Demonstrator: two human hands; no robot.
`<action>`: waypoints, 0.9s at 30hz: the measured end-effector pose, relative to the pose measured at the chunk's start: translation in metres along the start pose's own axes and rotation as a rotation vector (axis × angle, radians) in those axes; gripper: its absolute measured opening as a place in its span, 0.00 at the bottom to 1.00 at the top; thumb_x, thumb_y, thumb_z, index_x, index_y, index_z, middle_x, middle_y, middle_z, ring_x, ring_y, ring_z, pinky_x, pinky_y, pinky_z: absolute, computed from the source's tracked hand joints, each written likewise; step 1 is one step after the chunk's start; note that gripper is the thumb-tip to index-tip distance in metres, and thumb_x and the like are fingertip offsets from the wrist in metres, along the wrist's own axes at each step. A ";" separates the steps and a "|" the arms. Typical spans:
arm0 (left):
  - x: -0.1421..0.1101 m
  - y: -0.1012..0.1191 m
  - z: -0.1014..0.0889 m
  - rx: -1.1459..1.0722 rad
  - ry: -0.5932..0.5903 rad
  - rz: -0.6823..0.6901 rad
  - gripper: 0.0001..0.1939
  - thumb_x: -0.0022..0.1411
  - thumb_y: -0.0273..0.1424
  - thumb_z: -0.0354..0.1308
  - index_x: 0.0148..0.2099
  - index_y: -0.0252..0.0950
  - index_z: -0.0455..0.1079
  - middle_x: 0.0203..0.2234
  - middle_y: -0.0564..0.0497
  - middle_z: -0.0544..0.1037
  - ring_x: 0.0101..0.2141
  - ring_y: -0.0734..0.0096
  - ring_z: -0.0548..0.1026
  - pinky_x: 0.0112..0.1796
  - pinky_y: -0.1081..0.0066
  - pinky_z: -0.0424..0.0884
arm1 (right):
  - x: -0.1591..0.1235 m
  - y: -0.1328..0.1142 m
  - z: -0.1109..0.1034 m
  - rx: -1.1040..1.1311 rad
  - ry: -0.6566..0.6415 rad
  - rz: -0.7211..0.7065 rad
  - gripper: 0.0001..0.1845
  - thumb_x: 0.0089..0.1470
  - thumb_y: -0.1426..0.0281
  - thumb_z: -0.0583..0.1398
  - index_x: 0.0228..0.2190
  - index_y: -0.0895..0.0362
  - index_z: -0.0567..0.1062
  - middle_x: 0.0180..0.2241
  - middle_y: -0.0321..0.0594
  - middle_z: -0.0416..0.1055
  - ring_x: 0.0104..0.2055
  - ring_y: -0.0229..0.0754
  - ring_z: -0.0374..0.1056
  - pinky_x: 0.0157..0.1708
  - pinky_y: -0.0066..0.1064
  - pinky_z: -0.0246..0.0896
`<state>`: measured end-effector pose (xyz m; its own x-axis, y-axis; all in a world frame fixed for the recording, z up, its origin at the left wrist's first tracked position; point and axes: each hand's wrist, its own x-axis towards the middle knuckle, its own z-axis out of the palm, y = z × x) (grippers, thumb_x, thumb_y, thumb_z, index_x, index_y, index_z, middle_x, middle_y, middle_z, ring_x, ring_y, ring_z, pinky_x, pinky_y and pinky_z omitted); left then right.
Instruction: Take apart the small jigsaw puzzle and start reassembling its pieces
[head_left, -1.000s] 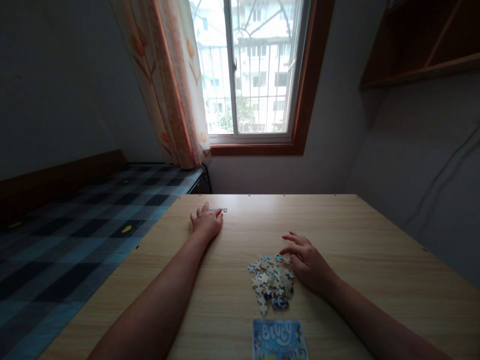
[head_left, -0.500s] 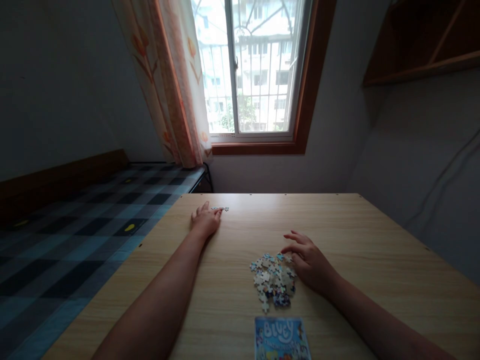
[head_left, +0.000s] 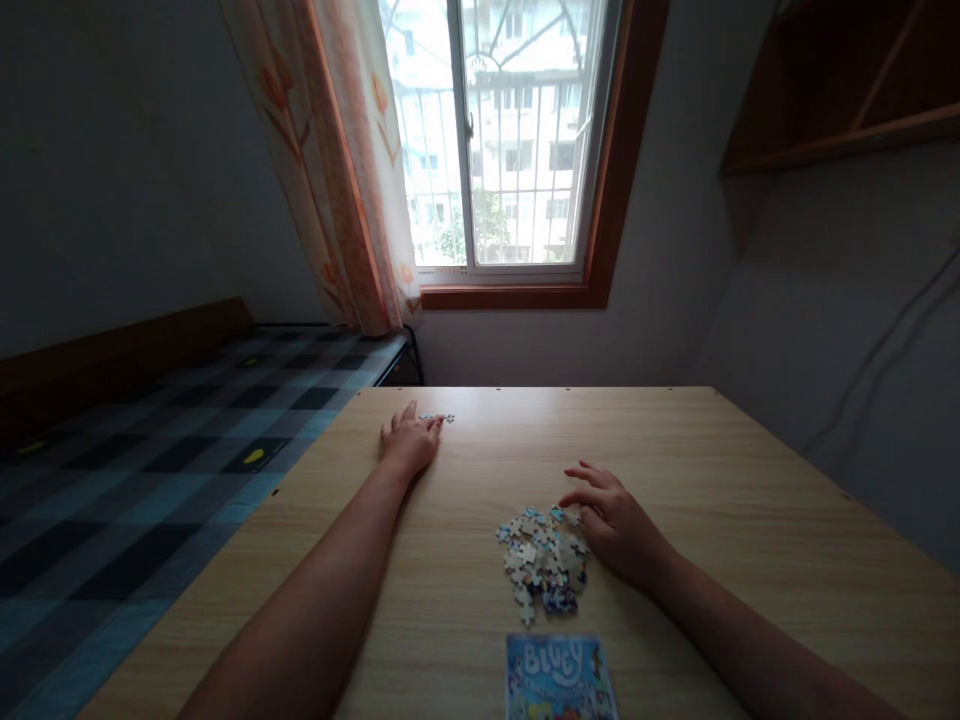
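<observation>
My left hand [head_left: 410, 440] rests at the far left of the wooden table, fingers spread, beside a short row of joined jigsaw pieces [head_left: 448, 418]; its thumb side touches or nearly touches them. At the upper right edge of a loose heap of puzzle pieces [head_left: 536, 555] is my right hand [head_left: 611, 515], fingers apart and lightly bent. Nothing shows between its fingers, and its thumb hides some of the pieces. Most pieces in the heap lie with pale backs up; a few show blue or dark printed faces. Below the heap lies a blue box with "Bluey" lettering [head_left: 560, 675].
The light wooden table [head_left: 712, 460] reaches toward a window [head_left: 525, 150]. On its left stands a bed with a checked cover [head_left: 187, 470], and a flowered curtain [head_left: 345, 180] hangs above. A wooden shelf [head_left: 847, 140] is fixed to the right wall.
Both hands keep nearly the same place and pose. The whole view has shifted slightly, so everything appears a little farther left.
</observation>
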<state>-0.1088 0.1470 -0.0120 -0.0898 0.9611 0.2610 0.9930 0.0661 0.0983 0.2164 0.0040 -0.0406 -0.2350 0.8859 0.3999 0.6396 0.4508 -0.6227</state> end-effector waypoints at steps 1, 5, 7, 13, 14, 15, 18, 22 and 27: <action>0.000 0.000 0.000 -0.002 0.001 -0.002 0.23 0.69 0.47 0.41 0.55 0.54 0.74 0.66 0.51 0.59 0.63 0.50 0.57 0.60 0.48 0.54 | 0.000 0.000 0.000 -0.007 -0.003 0.002 0.19 0.49 0.79 0.54 0.33 0.52 0.83 0.54 0.45 0.71 0.65 0.52 0.56 0.62 0.54 0.52; 0.001 0.000 0.001 -0.007 0.015 -0.004 0.22 0.69 0.46 0.42 0.54 0.53 0.75 0.66 0.50 0.59 0.63 0.51 0.57 0.60 0.48 0.54 | 0.000 0.000 0.000 -0.022 -0.018 0.002 0.19 0.50 0.79 0.53 0.33 0.53 0.83 0.55 0.46 0.71 0.65 0.53 0.56 0.62 0.55 0.52; 0.001 -0.002 0.002 0.001 0.049 -0.026 0.22 0.69 0.45 0.44 0.54 0.52 0.75 0.66 0.49 0.59 0.63 0.51 0.58 0.60 0.49 0.55 | 0.000 0.000 0.000 -0.018 -0.015 -0.003 0.20 0.50 0.79 0.53 0.33 0.53 0.83 0.55 0.47 0.71 0.65 0.53 0.56 0.62 0.55 0.52; 0.004 -0.014 0.009 0.047 0.168 -0.149 0.23 0.69 0.42 0.42 0.51 0.46 0.77 0.63 0.44 0.63 0.59 0.51 0.61 0.56 0.49 0.59 | 0.000 0.001 0.000 -0.012 -0.013 0.002 0.20 0.49 0.79 0.54 0.33 0.52 0.83 0.54 0.45 0.71 0.65 0.53 0.55 0.62 0.55 0.51; 0.004 -0.015 0.010 0.047 0.166 -0.157 0.23 0.69 0.42 0.42 0.51 0.46 0.77 0.63 0.44 0.64 0.59 0.51 0.61 0.56 0.49 0.59 | 0.000 0.001 0.000 -0.009 -0.012 0.003 0.19 0.50 0.79 0.54 0.33 0.52 0.83 0.54 0.45 0.71 0.65 0.53 0.55 0.62 0.54 0.51; 0.005 -0.017 0.011 0.042 0.160 -0.163 0.23 0.69 0.42 0.42 0.51 0.46 0.77 0.63 0.44 0.64 0.59 0.51 0.61 0.56 0.49 0.59 | 0.000 0.001 0.000 -0.005 -0.011 0.003 0.19 0.50 0.79 0.54 0.33 0.52 0.83 0.54 0.45 0.71 0.65 0.53 0.55 0.63 0.54 0.51; 0.006 -0.017 0.013 0.019 0.133 -0.163 0.23 0.69 0.43 0.42 0.51 0.47 0.77 0.63 0.44 0.63 0.60 0.50 0.60 0.56 0.47 0.59 | 0.000 0.001 0.000 -0.001 -0.013 0.007 0.19 0.50 0.79 0.54 0.33 0.52 0.83 0.54 0.45 0.71 0.65 0.53 0.55 0.63 0.54 0.51; 0.007 -0.015 0.011 -0.006 0.085 -0.173 0.24 0.69 0.44 0.42 0.51 0.47 0.77 0.63 0.44 0.63 0.60 0.49 0.60 0.56 0.45 0.58 | -0.001 0.003 0.001 -0.006 -0.021 -0.001 0.19 0.51 0.79 0.54 0.33 0.52 0.83 0.54 0.46 0.71 0.65 0.53 0.55 0.62 0.54 0.51; 0.007 -0.014 0.008 -0.027 0.068 -0.212 0.22 0.68 0.44 0.44 0.51 0.47 0.77 0.63 0.46 0.63 0.60 0.49 0.60 0.57 0.46 0.58 | -0.001 0.004 0.001 0.007 -0.015 -0.001 0.19 0.50 0.79 0.54 0.33 0.52 0.83 0.54 0.45 0.71 0.65 0.52 0.55 0.63 0.54 0.51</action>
<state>-0.1226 0.1547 -0.0197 -0.3022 0.9063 0.2956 0.9489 0.2565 0.1836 0.2186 0.0051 -0.0444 -0.2468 0.8871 0.3900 0.6341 0.4522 -0.6272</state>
